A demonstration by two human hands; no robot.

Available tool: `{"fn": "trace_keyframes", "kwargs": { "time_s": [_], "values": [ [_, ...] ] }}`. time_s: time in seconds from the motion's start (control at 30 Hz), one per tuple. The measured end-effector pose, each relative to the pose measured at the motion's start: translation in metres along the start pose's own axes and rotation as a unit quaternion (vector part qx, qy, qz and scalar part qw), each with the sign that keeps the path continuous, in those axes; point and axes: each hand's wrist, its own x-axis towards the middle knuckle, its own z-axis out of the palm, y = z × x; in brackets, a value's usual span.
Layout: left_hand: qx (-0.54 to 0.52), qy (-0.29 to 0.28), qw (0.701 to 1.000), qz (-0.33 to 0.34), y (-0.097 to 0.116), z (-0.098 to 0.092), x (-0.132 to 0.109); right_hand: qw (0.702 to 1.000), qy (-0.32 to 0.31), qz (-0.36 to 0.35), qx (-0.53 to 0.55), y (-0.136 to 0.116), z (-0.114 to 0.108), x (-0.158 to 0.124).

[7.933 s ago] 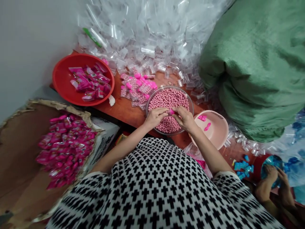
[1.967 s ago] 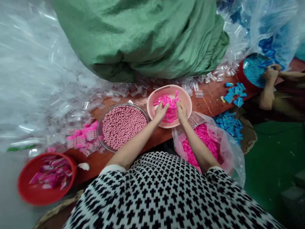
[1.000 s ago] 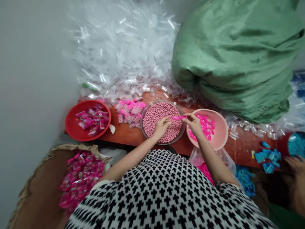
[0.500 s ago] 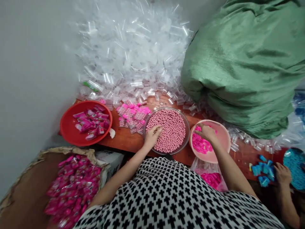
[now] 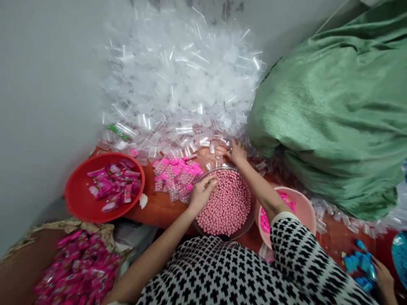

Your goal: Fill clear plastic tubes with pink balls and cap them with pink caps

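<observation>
Pink basket (image 5: 307, 206) half behind sleeve (image 5: 295, 243)

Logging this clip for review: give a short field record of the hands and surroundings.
left hand: on the pink balls at the left rim of the clear bowl
right hand: fingers spread, on the clear containers beyond the bowl
nearby: pink basket, red bowl of pink packets, green sack
co-worker's hand: at blue pieces, lower right

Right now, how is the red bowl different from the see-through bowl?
The red bowl holds flat pink packets; the see-through bowl holds round pink balls. The left hand is in the see-through bowl, not the red bowl. Both are round, on the table.
</observation>
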Motion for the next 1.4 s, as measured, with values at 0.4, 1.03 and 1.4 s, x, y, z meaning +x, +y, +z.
{"fn": "trace_keyframes", "kwargs": {
  "time_s": [0.4, 1.03, 1.4],
  "values": [
    [-0.006, 0.007, 0.999, 0.037, 0.018, -0.007, 0.066, 0.994, 0.009, -0.064, 0.087, 0.027, 0.01, 0.021],
    [-0.005, 0.004, 0.978, 0.208, 0.039, 0.048, 0.11, 0.852, 0.176, -0.301, 0.391, -0.018, -0.016, -0.027],
    [-0.095, 0.004, 0.987, 0.131, 0.031, 0.027, 0.111, 0.72, 0.001, -0.087, 0.688, -0.016, -0.033, -0.035]
  ]
}}
